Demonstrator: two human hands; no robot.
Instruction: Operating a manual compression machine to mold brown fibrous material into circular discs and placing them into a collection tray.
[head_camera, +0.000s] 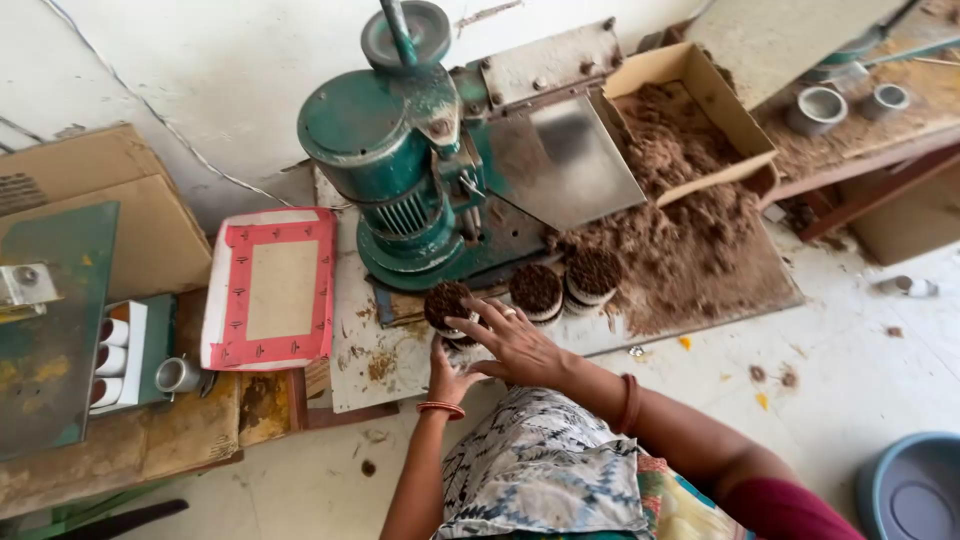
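Observation:
A small white cup heaped with brown powder (447, 303) stands on the board in front of a green motor-driven machine (400, 170). My left hand (449, 375) reaches up under it and touches its base. My right hand (512, 340) lies over it with fingers spread, touching its side. Two more filled cups (537, 290) (592, 275) stand just right of it. Whether either hand truly grips the cup is unclear.
A heap of brown powder (690, 250) spills from a cardboard box (700, 100) at the right. A red-and-white flat pack (270, 288) lies left of the machine, a small box of empty cups (118, 355) farther left. A blue tub (915, 490) sits at bottom right.

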